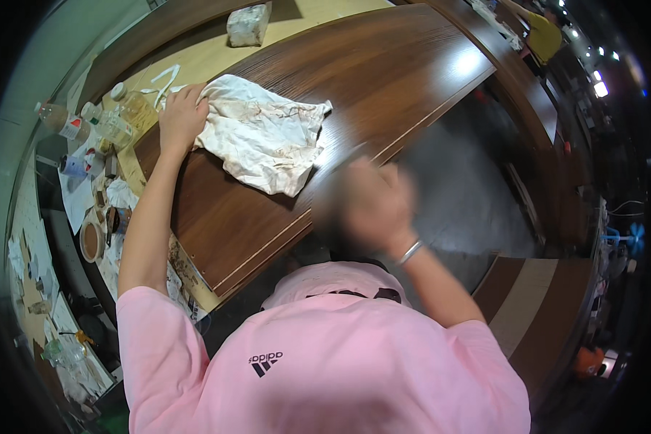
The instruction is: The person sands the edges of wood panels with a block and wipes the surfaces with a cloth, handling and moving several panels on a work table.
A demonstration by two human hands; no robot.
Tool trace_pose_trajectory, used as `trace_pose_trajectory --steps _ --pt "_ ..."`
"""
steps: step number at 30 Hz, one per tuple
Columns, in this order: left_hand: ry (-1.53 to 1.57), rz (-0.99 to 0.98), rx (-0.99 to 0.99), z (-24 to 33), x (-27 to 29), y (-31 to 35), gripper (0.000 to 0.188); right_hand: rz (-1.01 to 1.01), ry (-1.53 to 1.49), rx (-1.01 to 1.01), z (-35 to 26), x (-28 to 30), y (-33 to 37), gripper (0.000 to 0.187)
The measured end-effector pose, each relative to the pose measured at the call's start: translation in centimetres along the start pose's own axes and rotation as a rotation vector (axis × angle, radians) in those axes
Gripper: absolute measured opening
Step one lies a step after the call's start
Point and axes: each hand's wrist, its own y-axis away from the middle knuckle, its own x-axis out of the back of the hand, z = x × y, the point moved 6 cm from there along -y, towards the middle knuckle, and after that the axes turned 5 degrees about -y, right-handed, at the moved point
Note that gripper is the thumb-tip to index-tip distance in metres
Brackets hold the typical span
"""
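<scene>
A white cloth (pixel 264 134) with brown stains lies crumpled on a dark brown wood-grain panel (pixel 383 65). My left hand (pixel 183 119) is at the cloth's left edge, its fingers curled over the bunched fabric by the panel's far left side. Over the panel's near edge, to the right of the cloth, my right hand (pixel 380 206) is smeared by motion. A grey-dark blur shows beside its fingers; whether that is a held thing cannot be made out. A silvery band is round the right wrist.
Clear plastic bottles (pixel 112 124) stand left of the panel, near a round brown-filled container (pixel 92 237) and a small jar (pixel 118 219). A whitish wrapped block (pixel 249 26) sits at the back. Striped boards (pixel 524 307) lie at right; a person in yellow (pixel 545 36) is far off.
</scene>
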Motion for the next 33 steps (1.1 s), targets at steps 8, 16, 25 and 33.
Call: trace_pose_trajectory --steps 8,16,25,33 --pt "-0.017 -0.012 0.01 0.2 0.7 0.1 0.039 0.166 0.081 -0.398 10.7 4.5 -1.7 0.063" --pt "0.032 0.036 -0.05 0.6 0.8 -0.2 0.037 0.115 0.182 -0.402 18.2 3.6 -0.7 0.059" --pt "0.222 0.035 -0.084 1.8 1.2 0.4 0.036 0.222 -0.226 -0.563 17.4 6.1 -5.0 0.065" --pt "1.4 -0.152 -0.051 19.5 10.4 2.7 0.064 -0.015 -0.823 -0.097 0.2 -2.1 -13.5 0.087"
